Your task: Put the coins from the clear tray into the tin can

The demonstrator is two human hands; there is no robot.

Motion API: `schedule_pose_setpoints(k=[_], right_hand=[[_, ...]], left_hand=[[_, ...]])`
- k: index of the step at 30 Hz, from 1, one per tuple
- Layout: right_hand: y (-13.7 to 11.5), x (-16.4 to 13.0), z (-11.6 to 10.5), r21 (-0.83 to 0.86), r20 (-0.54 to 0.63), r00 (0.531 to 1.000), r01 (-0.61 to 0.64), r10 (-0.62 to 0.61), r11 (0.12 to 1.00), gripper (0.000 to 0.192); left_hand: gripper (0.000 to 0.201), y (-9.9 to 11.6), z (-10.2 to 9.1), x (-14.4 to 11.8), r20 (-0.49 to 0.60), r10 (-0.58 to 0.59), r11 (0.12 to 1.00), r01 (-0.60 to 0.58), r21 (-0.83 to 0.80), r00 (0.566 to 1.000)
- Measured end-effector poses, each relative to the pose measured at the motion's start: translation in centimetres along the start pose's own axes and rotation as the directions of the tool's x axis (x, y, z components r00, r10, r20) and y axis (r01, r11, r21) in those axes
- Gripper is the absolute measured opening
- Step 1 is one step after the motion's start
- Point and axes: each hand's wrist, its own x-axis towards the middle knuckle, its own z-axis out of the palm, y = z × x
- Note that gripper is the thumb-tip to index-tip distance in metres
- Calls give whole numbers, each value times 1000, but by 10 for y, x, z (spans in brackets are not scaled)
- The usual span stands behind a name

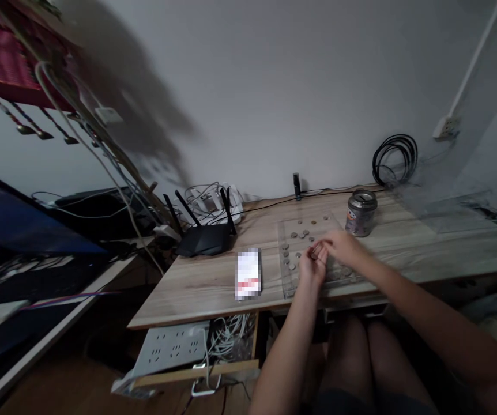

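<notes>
My left hand (312, 266) is cupped with the palm up over a clear plastic sheet or shallow tray (282, 230) near the desk's front edge. A small coin (313, 254) shows in its curled fingers; how many lie there I cannot tell. Over that palm, my right hand (339, 245) reaches in from the right, fingertips pinched together at the coin. Several silvery coins (294, 235) lie scattered across the clear plastic, on both sides of my hands. Behind my right hand stands an upright round tin (361, 213) with a slot in its metal lid.
A phone (248, 274) with a lit, blurred screen lies left of the plastic. Farther left sits a black router (205, 239) with raised antennas. A small dark bottle (297, 186) and coiled black cable (394, 160) are by the wall. Below, an open drawer holds a power strip (173, 349).
</notes>
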Motion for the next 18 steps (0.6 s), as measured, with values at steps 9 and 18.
schedule_pose_setpoints(k=[9,18], right_hand=[[121,83,-69,-88,-330,800,-555,502,827,21],[58,48,-42,-217,-398,899,-284,181,934,29]], left_hand=[[24,3,-2,-1,-36,69,998,-69,12,997],[27,3,-1,-3,-14,64,998,-63,25,998]])
